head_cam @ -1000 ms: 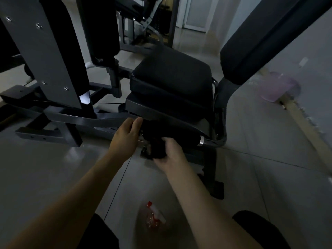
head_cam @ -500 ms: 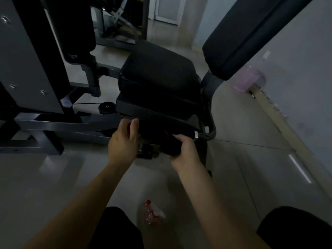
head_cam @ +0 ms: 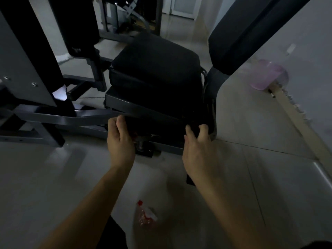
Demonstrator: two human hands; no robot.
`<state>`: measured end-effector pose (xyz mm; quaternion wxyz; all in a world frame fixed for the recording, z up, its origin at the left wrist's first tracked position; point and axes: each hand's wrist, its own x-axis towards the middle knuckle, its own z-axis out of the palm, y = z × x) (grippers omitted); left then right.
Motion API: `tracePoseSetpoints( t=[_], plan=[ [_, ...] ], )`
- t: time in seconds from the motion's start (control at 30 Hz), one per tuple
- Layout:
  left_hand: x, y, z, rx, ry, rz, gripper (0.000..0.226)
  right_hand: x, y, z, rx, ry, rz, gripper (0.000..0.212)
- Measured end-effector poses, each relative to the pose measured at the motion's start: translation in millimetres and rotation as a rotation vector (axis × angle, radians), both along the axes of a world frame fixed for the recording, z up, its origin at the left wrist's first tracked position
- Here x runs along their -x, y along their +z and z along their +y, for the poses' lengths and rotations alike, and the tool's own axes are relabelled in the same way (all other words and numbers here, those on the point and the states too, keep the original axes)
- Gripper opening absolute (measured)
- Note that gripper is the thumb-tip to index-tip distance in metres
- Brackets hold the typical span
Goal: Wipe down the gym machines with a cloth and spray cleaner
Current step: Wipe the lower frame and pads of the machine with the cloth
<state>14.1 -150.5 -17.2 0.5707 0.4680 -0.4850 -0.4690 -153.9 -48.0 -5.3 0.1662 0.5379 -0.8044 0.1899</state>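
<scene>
Two hands reach below the seat pad [head_cam: 154, 69]. Left hand [head_cam: 120, 139] fingers, pressed together, curl round the dark padded bar's [head_cam: 158, 127] left end. Right hand [head_cam: 197, 150] thumb and fingers pinch the dark cloth [head_cam: 195, 129] against its right end. Spray bottle [head_cam: 145, 215] lies on the floor, well behind both sets of fingertips.

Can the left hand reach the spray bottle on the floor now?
Probably yes. The spray bottle lies uncovered on the floor, nearer the body; the left hand needs to let go of the padded bar and pull back.
</scene>
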Motion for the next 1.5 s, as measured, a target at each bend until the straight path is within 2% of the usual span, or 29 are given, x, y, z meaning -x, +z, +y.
tracePoseSetpoints(
  t=[0.07, 0.17, 0.3, 0.37, 0.4, 0.47, 0.53, 0.6, 0.63, 0.7, 0.77, 0.8, 0.87, 0.97, 1.03, 1.07, 1.13, 1.2, 1.23, 1.27, 1.33, 1.37, 1.4, 1.43, 1.5],
  plan=[
    [5, -2, 0, 0.008, 0.038, -0.033, 0.030, 6, -5, 13, 0.028, 0.071, 0.004, 0.043],
    [15, 3, 2, -0.010, 0.119, -0.023, 0.033, 19, 14, -11, 0.009, 0.184, -0.096, 0.017],
    [17, 10, 8, -0.046, 0.191, -0.126, 0.034, 31, 27, -23, -0.099, 0.308, -0.099, 0.004],
    [17, 18, 13, -0.107, 0.214, -0.131, 0.036, 45, 28, -6, -0.189, 0.416, -0.139, 0.010],
    [16, 22, 16, -0.142, 0.237, -0.125, 0.036, 56, 35, 0, -0.222, 0.479, -0.198, 0.016],
    [18, 28, 27, -0.191, 0.306, -0.120, 0.033, 82, 62, -4, -0.257, 0.591, -0.445, 0.025],
    [25, 31, 47, -0.196, 0.425, -0.148, 0.026, 111, 97, -21, -0.326, 0.681, -0.609, 0.023],
    [37, 37, 73, -0.126, 0.559, -0.285, 0.010, 134, 131, -38, -0.473, 0.809, -0.643, 0.033],
    [43, 42, 81, -0.073, 0.542, -0.367, 0.007, 138, 144, -47, -0.545, 0.867, -0.665, 0.042],
    [60, 59, 92, 0.013, 0.380, -0.511, 0.012, 139, 163, -61, -0.620, 0.992, -0.669, 0.057],
    [82, 79, 89, 0.062, 0.175, -0.637, 0.031, 131, 171, -74, -0.636, 1.090, -0.612, 0.065],
    [93, 86, 84, 0.074, 0.088, -0.681, 0.041, 126, 170, -82, -0.644, 1.127, -0.574, 0.069],
    [112, 90, 69, 0.027, 0.010, -0.744, 0.046, 115, 165, -91, -0.648, 1.175, -0.511, 0.075],
    [120, 88, 47, -0.022, 0.208, -0.929, 0.020, 110, 157, -101, -0.444, 1.159, -0.387, 0.067],
    [113, 83, 36, 0.008, 0.378, -1.024, 0.018, 117, 150, -108, -0.302, 1.053, -0.247, 0.052],
    [109, 80, 31, 0.013, 0.403, -1.118, 0.021, 122, 147, -111, -0.321, 0.971, -0.176, 0.044],
    [106, 78, 23, -0.052, 0.320, -1.391, 0.024, 129, 142, -116, -0.489, 0.847, -0.122, 0.034],
    [104, 84, 18, -0.109, 0.162, -1.547, 0.033, 130, 138, -119, -0.534, 0.831, -0.230, 0.027],
    [101, 88, 19, -0.119, 0.116, -1.529, 0.043, 128, 137, -121, -0.478, 0.848, -0.289, 0.022],
    [97, 89, 25, -0.108, 0.128, -1.427, 0.048, 123, 136, -121, -0.417, 0.873, -0.315, 0.017],
    [87, 79, 43, 0.006, 0.353, -1.052, 0.033, 112, 133, -118, -0.354, 0.919, -0.301, 0.012],
    [83, 67, 56, 0.027, 0.502, -0.885, 0.017, 107, 130, -114, -0.336, 0.944, -0.269, 0.019],
    [83, 52, 69, -0.045, 0.580, -0.758, 0.007, 103, 125, -110, -0.327, 0.969, -0.208, 0.025],
    [85, 38, 77, -0.181, 0.554, -0.625, 0.008, 100, 118, -105, -0.324, 0.984, -0.107, 0.029],
    [94, 16, 77, -0.483, 0.292, -0.276, 0.019, 94, 105, -97, -0.373, 0.973, 0.128, 0.028]
  ],
)
